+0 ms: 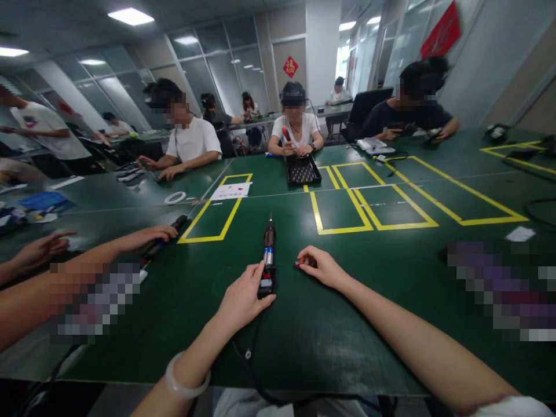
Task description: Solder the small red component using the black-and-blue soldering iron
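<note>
A: Anything risky around the screwdriver (269, 255)?
B: Mostly the black cord (256, 382), trailing toward 6 o'clock by the near edge. Could snag there and twist the tool askew. Left grip (245, 295) clamped around the rear of the body, bit aimed at 12.
A: And the right grip (324, 267)?
B: Pinched on a small red part (297, 263), just beside the screwdriver at 3 o'clock. Held in fingertips only, so might slip and skid off. Mostly hidden; can't tell how firmly held.
A: The desk (417, 260)?
B: Green, smooth, marked with yellow tape (202, 239) at 11 and 1 to 2. Black tray (304, 183) near 12, before a person (304, 124) in white. Another worker's hand (161, 233) at 10.
A: And the room?
B: Lit by ceiling lights (130, 16), with a red wall sign (290, 66) high at 12.
</note>
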### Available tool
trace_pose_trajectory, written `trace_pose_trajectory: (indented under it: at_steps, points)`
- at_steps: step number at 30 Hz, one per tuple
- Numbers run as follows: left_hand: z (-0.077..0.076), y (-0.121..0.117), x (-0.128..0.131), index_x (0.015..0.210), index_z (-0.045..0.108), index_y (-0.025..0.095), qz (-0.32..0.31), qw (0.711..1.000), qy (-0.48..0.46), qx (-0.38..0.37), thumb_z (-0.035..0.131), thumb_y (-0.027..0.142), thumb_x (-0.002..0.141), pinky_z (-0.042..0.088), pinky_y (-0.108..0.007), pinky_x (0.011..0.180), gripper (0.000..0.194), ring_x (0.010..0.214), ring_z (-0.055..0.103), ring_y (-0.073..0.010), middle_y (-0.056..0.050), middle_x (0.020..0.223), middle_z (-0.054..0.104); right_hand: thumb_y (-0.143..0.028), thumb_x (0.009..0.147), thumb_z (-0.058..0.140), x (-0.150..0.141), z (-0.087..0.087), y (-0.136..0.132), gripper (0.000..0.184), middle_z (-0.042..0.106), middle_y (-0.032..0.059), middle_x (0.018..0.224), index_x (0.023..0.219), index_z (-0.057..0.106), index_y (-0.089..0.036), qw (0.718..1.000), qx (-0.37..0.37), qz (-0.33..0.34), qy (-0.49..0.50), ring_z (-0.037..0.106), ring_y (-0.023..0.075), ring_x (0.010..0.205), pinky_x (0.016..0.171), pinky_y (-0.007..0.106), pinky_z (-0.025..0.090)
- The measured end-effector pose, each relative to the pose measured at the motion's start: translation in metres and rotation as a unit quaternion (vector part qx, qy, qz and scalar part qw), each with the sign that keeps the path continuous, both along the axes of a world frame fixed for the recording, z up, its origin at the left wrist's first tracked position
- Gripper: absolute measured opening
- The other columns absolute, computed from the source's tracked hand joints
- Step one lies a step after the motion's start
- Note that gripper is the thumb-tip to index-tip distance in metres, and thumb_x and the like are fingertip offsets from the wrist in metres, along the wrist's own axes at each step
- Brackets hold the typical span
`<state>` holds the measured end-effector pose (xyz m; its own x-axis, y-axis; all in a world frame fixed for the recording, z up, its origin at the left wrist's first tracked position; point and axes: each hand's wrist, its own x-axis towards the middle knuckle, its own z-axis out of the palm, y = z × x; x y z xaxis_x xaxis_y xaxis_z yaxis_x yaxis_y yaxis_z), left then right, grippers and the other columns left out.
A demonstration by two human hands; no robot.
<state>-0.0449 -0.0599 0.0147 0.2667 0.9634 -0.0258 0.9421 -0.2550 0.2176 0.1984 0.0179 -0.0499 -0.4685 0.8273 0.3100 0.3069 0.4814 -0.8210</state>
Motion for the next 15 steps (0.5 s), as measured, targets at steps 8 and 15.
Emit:
trace_pose_trajectory:
  at_steps: [8, 15]
  points:
    - [-0.008, 0.017, 0.038, 0.14, 0.03, 0.023, -0.018, 1.0, -0.019, 0.004, 0.057, 0.049, 0.077, 0.046, -0.034, 0.084, 0.074, 0.109, 0.056, -0.0284, -0.013, 0.13, 0.048, -0.017, 0.08, 0.059, -0.001, 0.006, -0.004, 0.01, 0.056, -0.0001, 0.081, 0.088, 0.053, -0.019, 1.0, 0.015, 0.025, 0.005, 0.054, 0.0132, 0.07, 0.065, 0.025, 0.043]
    - [-0.012, 0.018, 0.037, 0.141, 0.028, 0.024, -0.017, 1.0, -0.013, 0.009, 0.057, 0.051, 0.076, 0.045, -0.032, 0.082, 0.076, 0.108, 0.056, -0.0276, -0.012, 0.13, 0.048, -0.015, 0.081, 0.059, -0.004, 0.007, -0.006, 0.008, 0.054, 0.0006, 0.083, 0.086, 0.054, -0.019, 0.998, 0.039, 0.041, 0.002, 0.055, 0.0136, 0.072, 0.067, 0.025, 0.043]
